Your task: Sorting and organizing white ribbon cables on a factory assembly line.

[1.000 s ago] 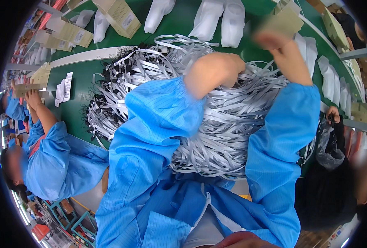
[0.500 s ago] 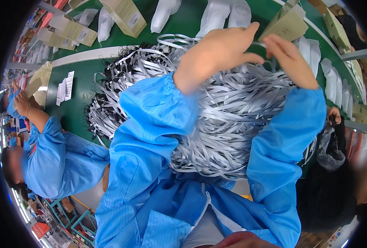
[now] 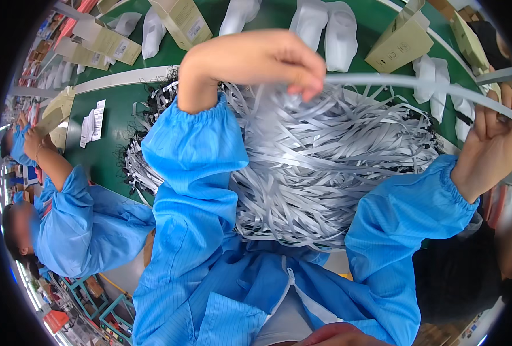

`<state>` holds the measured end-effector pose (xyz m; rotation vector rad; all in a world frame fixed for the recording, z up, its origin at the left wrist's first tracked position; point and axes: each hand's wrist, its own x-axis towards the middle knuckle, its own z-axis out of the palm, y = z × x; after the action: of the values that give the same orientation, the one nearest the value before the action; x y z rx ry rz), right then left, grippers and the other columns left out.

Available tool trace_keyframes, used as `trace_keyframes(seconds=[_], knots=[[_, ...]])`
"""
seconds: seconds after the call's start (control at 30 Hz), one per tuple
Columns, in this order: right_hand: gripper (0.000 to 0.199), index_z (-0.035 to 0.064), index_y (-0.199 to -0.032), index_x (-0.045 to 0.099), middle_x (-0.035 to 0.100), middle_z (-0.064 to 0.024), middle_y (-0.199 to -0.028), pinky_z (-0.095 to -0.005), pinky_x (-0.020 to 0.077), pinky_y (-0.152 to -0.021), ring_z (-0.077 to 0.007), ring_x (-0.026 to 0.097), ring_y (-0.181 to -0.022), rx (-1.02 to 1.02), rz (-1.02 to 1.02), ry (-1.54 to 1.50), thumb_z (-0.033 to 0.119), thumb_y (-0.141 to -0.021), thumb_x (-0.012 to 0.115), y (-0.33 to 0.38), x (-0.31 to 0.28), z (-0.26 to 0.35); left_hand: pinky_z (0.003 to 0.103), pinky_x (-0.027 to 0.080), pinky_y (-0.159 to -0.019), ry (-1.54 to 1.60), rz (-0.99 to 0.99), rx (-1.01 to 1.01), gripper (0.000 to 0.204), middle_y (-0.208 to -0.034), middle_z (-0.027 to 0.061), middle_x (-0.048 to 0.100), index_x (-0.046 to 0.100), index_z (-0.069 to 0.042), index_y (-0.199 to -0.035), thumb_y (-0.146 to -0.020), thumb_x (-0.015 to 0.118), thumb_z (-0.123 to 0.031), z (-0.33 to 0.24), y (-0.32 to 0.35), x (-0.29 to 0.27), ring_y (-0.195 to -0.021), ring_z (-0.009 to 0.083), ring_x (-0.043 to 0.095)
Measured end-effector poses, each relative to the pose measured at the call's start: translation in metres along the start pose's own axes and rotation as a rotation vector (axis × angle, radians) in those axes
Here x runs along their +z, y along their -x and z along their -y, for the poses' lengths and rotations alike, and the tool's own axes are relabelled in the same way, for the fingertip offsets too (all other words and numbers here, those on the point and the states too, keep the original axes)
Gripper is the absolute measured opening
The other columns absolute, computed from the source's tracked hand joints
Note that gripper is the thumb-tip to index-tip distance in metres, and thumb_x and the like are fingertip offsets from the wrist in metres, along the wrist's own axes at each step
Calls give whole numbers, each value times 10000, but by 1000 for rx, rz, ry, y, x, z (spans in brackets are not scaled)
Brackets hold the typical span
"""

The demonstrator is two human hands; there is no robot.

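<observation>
Between my hands a single flat white lanyard strap [image 3: 405,81] with a small black end is stretched above the pile. My left hand [image 3: 261,60] is closed in a pinch on the strap's left end, at the back of the pile. Out at the far right, my right hand [image 3: 489,147] grips the other end between thumb and fingers. Below both hands lies a big heap of white lanyard straps [image 3: 325,161], with thin black loops bunched mostly along its left side. Motion slightly blurs the strap and the left fingertips.
Open cardboard boxes [image 3: 400,40] and white wrapped items [image 3: 341,37] stand along the back of the green table [image 3: 109,155]. Labels [image 3: 91,124] lie left of the heap. One co-worker in blue [image 3: 89,230] is at the left, another person in black [image 3: 457,271] at the right.
My hands, close together above the heap before, have moved apart: the left one leftward, the right one far to the right. The strap is now drawn out between them.
</observation>
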<state>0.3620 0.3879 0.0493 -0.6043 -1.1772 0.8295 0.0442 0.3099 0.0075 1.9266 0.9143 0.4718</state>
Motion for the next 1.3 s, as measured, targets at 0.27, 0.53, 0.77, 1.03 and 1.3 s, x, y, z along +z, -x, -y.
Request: trace_keyframes(seconds=[0.27,0.53,0.77,1.03,1.3], knots=[[610,30,-1391,490,609,-161,-1280,-354,406,-1054,-257,556,-1227,-151,729,360,414,-944,648,20,40,-18,257,494,-710,-54,-1012,202,150,-840,149,690,674,60,-1019,-874,658,27,-85,-13,30,-780,212,653],[298,29,-1165,573,612,-14,-878,-260,455,-732,-112,569,-786,605,1252,-459,265,-990,620,54,92,-48,358,556,-768,-447,-1711,726,217,-905,123,680,636,-1,-1096,-1027,528,-176,-69,13,21,-867,197,658],[284,45,-934,511,423,34,-735,-228,320,-559,-43,362,-627,673,1113,-404,298,-1058,483,22,59,-19,341,518,-854,-403,-1771,-77,455,-1234,151,650,561,-21,-1313,-984,611,-331,-89,101,5,-1036,209,639],[313,1,-1057,575,506,13,-820,-216,373,-603,-53,447,-689,102,861,-12,302,-1057,489,35,50,-13,318,470,-916,-327,-1197,61,566,-1182,107,644,531,-50,-1343,-914,703,-377,-53,45,14,-1048,191,603],[208,30,-1017,677,586,2,-772,-209,362,-579,-54,500,-650,445,772,158,232,-984,642,22,44,-10,253,455,-730,13,-508,289,521,-1102,44,626,551,-28,-1301,-958,637,-410,-19,-77,52,-871,99,543]])
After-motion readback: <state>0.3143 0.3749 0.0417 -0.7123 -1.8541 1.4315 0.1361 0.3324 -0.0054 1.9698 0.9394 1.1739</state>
